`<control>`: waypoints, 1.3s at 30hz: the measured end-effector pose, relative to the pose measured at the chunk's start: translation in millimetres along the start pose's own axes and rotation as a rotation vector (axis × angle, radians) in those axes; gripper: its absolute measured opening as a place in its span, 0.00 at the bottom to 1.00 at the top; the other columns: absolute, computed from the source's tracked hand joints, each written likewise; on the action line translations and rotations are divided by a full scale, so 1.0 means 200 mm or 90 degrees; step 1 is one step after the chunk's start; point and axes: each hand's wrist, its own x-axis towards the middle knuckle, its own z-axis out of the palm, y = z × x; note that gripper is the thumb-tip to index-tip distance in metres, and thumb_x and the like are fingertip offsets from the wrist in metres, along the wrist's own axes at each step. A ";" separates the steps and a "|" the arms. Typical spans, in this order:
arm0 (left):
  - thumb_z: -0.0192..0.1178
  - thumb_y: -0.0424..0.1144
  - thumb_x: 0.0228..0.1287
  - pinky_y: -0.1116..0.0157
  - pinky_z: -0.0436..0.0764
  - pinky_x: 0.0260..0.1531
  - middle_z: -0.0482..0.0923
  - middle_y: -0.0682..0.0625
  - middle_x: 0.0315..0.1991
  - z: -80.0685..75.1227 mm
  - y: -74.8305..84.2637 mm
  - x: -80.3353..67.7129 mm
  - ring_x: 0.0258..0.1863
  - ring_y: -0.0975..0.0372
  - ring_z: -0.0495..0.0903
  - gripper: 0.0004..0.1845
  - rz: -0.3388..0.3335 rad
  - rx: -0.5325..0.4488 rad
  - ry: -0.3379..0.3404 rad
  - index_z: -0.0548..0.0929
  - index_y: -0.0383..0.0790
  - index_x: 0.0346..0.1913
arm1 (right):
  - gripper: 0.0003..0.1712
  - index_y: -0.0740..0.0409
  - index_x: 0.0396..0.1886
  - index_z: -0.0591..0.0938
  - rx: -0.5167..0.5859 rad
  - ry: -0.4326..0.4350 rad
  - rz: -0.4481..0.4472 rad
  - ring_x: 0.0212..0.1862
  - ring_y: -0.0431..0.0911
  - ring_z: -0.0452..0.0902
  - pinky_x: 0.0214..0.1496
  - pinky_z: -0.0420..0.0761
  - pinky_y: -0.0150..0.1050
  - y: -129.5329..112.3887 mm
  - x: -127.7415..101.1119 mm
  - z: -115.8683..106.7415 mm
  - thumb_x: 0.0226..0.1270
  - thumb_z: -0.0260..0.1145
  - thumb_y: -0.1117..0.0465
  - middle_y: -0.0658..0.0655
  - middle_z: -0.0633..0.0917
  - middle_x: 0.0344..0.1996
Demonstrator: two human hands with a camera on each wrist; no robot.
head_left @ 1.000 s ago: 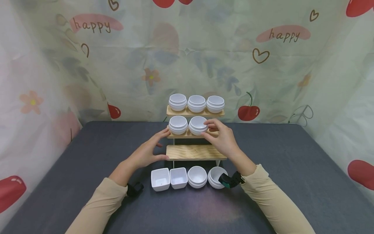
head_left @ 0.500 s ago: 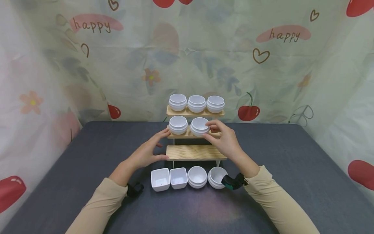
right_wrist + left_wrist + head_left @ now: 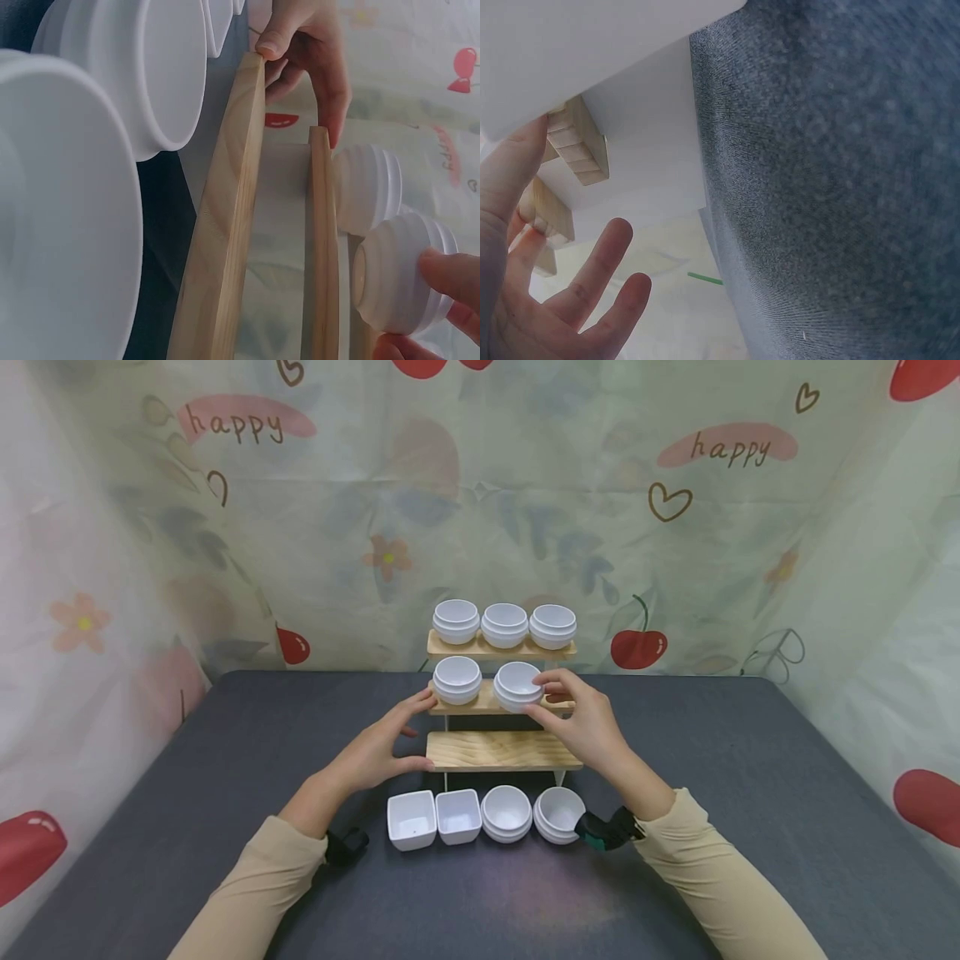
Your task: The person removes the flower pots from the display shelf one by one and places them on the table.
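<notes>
Spread wide, the left hand (image 3: 386, 745) has its thumb at the lower wooden shelf (image 3: 504, 750) and fingertips at the middle wooden shelf (image 3: 486, 700) — presumably to steady the tiered stand (image 3: 559, 777). Just over that middle shelf, right of one round white bowl (image 3: 456, 682), the right hand (image 3: 585, 718) pinches another, the held bowl (image 3: 517, 687), by its side, likely to leave the base clear. Counted: two square white bowls (image 3: 412, 821), then two round front bowls (image 3: 506, 814) on the table (image 3: 480, 910), and three top bowls (image 3: 505, 627) — seven round altogether.

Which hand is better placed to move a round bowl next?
Probably the right hand: it pinches a round bowl at the middle shelf. The left hand touches the left ends of that shelf and the lower shelf, seemingly steadying them.
</notes>
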 end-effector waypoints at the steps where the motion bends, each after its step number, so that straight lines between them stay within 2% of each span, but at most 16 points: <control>1: 0.71 0.40 0.49 0.51 0.78 0.54 0.45 0.48 0.76 0.00 0.00 0.00 0.56 0.46 0.76 0.49 0.000 0.000 0.000 0.54 0.46 0.72 | 0.20 0.56 0.49 0.77 0.000 -0.001 0.001 0.48 0.55 0.81 0.48 0.82 0.52 0.00 0.00 0.00 0.56 0.70 0.60 0.65 0.84 0.45; 17: 0.71 0.40 0.49 0.52 0.79 0.53 0.45 0.47 0.76 0.00 -0.01 0.00 0.55 0.47 0.77 0.49 0.006 0.000 0.005 0.54 0.46 0.72 | 0.20 0.56 0.48 0.77 -0.016 0.002 0.002 0.46 0.54 0.81 0.49 0.81 0.51 0.02 -0.03 -0.02 0.56 0.71 0.60 0.63 0.85 0.44; 39: 0.71 0.39 0.49 0.52 0.79 0.53 0.45 0.47 0.76 0.00 -0.01 0.00 0.55 0.46 0.77 0.49 0.004 -0.002 0.003 0.54 0.46 0.72 | 0.20 0.57 0.46 0.77 -0.017 0.015 -0.029 0.43 0.53 0.82 0.49 0.80 0.49 0.04 -0.07 -0.04 0.53 0.72 0.63 0.62 0.86 0.40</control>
